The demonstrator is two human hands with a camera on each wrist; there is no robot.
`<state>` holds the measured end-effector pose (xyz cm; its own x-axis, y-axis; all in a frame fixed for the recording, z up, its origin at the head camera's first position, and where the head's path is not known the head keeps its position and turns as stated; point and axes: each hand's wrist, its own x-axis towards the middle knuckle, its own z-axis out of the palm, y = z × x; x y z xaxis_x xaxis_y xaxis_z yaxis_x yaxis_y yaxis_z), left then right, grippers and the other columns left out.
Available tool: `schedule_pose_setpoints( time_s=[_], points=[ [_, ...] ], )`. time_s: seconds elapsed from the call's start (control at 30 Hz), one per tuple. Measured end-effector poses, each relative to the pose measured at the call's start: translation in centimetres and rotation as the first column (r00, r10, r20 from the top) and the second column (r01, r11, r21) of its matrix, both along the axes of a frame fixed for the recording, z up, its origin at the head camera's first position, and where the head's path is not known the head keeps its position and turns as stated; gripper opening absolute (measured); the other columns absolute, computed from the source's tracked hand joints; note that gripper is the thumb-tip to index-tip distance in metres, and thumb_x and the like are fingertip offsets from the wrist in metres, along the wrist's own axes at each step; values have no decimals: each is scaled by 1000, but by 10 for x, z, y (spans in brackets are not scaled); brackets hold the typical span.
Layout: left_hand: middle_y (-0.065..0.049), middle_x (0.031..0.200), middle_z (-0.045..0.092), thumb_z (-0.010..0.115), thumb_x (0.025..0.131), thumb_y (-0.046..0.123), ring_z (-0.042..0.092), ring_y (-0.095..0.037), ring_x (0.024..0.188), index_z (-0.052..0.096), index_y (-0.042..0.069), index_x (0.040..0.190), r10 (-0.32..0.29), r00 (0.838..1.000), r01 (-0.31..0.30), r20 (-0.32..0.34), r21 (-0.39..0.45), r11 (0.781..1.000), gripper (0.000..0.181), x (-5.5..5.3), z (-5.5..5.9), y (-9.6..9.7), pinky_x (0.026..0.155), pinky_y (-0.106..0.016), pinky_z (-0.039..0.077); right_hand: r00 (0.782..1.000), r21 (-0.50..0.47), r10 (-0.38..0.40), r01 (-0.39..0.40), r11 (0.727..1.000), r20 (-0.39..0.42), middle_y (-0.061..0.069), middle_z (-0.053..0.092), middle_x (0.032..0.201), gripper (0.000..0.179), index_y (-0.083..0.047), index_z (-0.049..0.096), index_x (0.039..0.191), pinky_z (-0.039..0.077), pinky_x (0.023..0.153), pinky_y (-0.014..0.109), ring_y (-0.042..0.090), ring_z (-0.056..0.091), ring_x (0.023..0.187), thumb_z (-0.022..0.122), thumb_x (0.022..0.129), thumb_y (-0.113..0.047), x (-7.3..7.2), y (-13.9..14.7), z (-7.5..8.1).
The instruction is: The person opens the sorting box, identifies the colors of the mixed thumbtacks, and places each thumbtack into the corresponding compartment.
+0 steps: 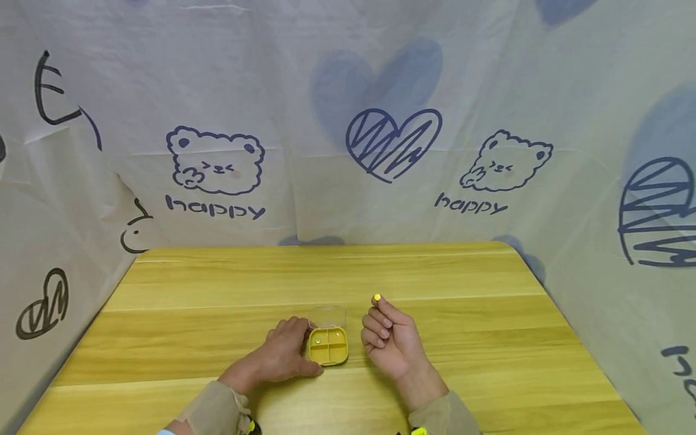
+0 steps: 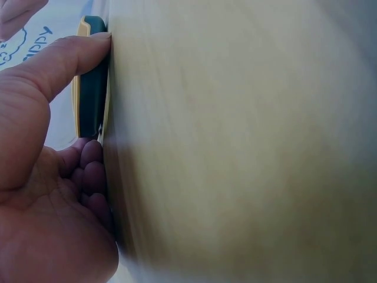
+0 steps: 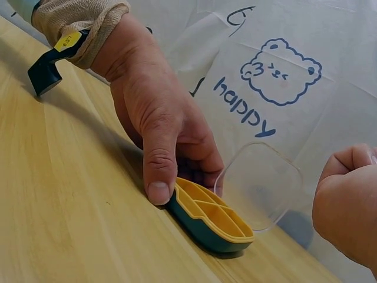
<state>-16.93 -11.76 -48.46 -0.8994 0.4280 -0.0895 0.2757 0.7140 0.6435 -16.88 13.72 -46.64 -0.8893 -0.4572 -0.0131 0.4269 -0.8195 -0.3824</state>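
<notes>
A small pill box (image 1: 328, 347) lies on the table with its clear lid (image 1: 328, 315) raised at the back. It has a yellow tray in four-way division and a dark green outer shell (image 3: 203, 233). One small round pale piece (image 1: 318, 341) sits in the far left compartment. My left hand (image 1: 283, 353) grips the box from its left side, thumb (image 3: 159, 177) at the near edge and fingers behind. To the right of the box, my right hand (image 1: 396, 341) is raised, pinching a small round yellow tablet-like piece (image 1: 377, 297) between thumb and forefinger; its other fingers are curled.
The wood-grain table (image 1: 489, 314) extends around both hands. White cloth (image 1: 304, 121) printed with bears and hearts hangs behind it and at both sides. A dark wrist device with a yellow label (image 3: 68, 42) sits on the left sleeve.
</notes>
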Motion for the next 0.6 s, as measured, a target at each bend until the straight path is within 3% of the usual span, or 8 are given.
schedule_pose_setpoints(
  time_s=[0.4, 0.6],
  points=[
    [-4, 115, 60, 94, 72, 38, 50, -25, 110, 60, 6, 130, -11, 1000, 11, -14, 6, 1000, 74, 0, 1, -1, 96, -54, 37, 1000, -3, -5, 5, 1000, -7, -9, 41, 65, 28, -15, 61, 95, 21, 54, 17, 5, 18, 59, 43, 114, -22, 1, 0, 0],
    [-3, 116, 60, 93, 72, 38, 49, -24, 110, 60, 6, 130, -3, 1000, 3, -3, -2, 1000, 74, 0, 0, -1, 97, -52, 37, 998, 84, -16, 21, 996, -58, -10, 36, 66, 27, -17, 59, 92, 23, 53, 16, 6, 18, 60, 43, 114, -20, 1, -1, 1]
  ],
)
